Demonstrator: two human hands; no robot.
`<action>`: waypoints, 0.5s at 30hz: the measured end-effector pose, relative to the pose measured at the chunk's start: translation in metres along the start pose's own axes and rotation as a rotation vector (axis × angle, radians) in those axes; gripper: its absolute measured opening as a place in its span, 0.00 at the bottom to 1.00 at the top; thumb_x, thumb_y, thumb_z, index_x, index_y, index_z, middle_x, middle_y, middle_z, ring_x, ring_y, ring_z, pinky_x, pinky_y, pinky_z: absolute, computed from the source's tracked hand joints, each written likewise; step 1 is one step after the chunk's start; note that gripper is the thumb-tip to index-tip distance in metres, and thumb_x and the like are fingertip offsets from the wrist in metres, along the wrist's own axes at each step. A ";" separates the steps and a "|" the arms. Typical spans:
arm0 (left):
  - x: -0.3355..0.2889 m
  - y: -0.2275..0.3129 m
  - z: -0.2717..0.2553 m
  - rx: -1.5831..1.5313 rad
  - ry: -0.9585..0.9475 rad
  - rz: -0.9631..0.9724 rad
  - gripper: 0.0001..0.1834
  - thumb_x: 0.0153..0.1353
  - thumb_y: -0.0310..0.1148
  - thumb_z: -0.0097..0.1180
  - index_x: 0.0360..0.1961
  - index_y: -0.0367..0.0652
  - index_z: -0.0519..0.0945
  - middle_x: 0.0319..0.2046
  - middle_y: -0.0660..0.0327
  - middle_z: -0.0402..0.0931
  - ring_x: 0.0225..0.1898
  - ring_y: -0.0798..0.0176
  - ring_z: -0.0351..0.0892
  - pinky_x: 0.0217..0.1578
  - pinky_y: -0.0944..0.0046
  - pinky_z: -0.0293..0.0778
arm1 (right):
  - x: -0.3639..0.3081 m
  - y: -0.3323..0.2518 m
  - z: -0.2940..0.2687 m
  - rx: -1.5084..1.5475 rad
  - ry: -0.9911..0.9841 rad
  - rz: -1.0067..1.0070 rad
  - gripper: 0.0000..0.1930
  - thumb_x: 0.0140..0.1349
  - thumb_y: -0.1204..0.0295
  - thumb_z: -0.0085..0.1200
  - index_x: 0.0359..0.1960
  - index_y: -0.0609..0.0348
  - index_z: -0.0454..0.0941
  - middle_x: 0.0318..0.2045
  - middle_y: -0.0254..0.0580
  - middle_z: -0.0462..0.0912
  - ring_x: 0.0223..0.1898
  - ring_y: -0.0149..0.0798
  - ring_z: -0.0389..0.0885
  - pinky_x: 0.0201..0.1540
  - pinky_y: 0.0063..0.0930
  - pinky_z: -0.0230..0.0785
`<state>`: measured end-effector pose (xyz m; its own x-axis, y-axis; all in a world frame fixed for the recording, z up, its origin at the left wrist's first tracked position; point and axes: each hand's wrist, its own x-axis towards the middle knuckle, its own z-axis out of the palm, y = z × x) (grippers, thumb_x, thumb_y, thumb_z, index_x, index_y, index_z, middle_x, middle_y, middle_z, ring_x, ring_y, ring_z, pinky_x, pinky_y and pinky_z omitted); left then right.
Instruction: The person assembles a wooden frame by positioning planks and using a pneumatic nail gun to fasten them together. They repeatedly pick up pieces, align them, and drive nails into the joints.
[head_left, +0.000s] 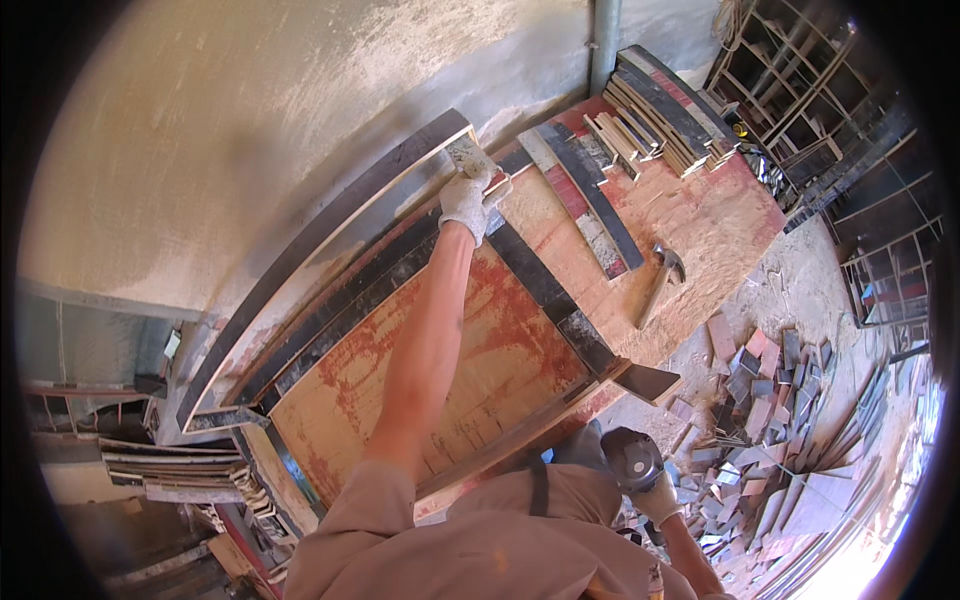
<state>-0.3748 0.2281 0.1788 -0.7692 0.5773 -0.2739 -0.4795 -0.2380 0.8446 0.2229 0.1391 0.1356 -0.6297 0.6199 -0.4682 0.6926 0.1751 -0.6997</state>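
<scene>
My left hand [466, 205], in a pale work glove, reaches far forward. Its fingers close on a short wooden piece [470, 155] at the far corner of a wooden panel frame [530, 270]. Against that corner stands the end of a long dark board [330, 210], set on edge. Low at my right side, my gloved right hand [657, 499] is closed on a power tool with a dark round housing [632, 460]; its exact kind cannot be made out. A claw hammer [661, 285] lies on the plywood table [700, 240], right of the frame.
Several wood strips [640, 125] and painted boards [585, 200] lie on the table's far part. Offcuts [770, 390] are heaped on the floor at right. A plastered wall [250, 140] borders the far left; more stacked boards [170, 465] sit at lower left.
</scene>
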 end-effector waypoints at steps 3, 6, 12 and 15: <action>0.015 0.007 0.002 0.015 -0.022 -0.012 0.09 0.68 0.23 0.55 0.48 0.39 0.75 0.41 0.56 0.79 0.42 0.54 0.85 0.43 0.54 0.89 | 0.035 -0.012 0.018 -0.380 -0.016 -0.412 0.27 0.56 0.62 0.64 0.58 0.52 0.77 0.52 0.49 0.83 0.53 0.51 0.82 0.56 0.44 0.73; 0.011 0.005 0.005 0.093 -0.015 -0.010 0.10 0.69 0.26 0.55 0.50 0.38 0.75 0.43 0.57 0.79 0.44 0.55 0.85 0.45 0.55 0.89 | 0.079 -0.123 -0.009 -0.186 -0.050 -0.493 0.20 0.62 0.64 0.57 0.56 0.46 0.79 0.58 0.45 0.80 0.59 0.48 0.77 0.62 0.44 0.67; 0.002 0.011 0.005 0.197 0.016 0.008 0.11 0.69 0.28 0.57 0.51 0.38 0.77 0.46 0.58 0.79 0.44 0.60 0.83 0.47 0.57 0.87 | 0.184 -0.188 0.003 -0.200 0.098 -0.776 0.19 0.63 0.69 0.54 0.57 0.50 0.78 0.54 0.46 0.79 0.59 0.46 0.76 0.63 0.43 0.67; 0.001 0.010 0.007 0.217 0.028 0.009 0.12 0.70 0.28 0.57 0.52 0.37 0.77 0.46 0.59 0.80 0.46 0.62 0.83 0.48 0.56 0.86 | 0.239 -0.178 0.029 0.136 -0.023 -0.615 0.20 0.64 0.67 0.58 0.57 0.54 0.78 0.48 0.48 0.81 0.56 0.41 0.78 0.61 0.38 0.69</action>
<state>-0.3773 0.2324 0.1902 -0.7856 0.5537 -0.2760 -0.3726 -0.0672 0.9256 -0.0616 0.2338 0.1327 -0.9070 0.4199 0.0317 0.1513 0.3951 -0.9061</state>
